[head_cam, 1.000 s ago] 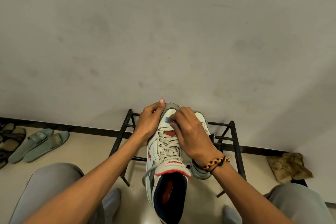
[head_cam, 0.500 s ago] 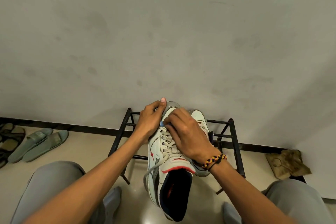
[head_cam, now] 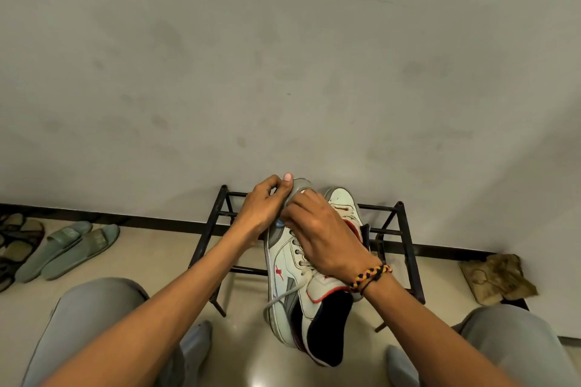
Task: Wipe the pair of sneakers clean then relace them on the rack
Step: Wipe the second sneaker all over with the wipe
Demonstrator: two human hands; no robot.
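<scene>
On the rack (head_cam: 399, 223), the left hand (head_cam: 261, 207) grips the near sneaker (head_cam: 283, 264) toe while the right hand (head_cam: 320, 232) pinches a small blue wipe (head_cam: 279, 223), so wiping seems underway and relacing remains.

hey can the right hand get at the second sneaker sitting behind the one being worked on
Probably yes. The right hand lies over the near sneaker, and the second sneaker sits just beyond it on the rack, toe uncovered, nothing between them.

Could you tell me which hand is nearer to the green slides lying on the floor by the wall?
Left. The left hand holds the toe of the near sneaker on the rack, on the side towards the green slides. The right hand works over the laces, farther away.
</scene>
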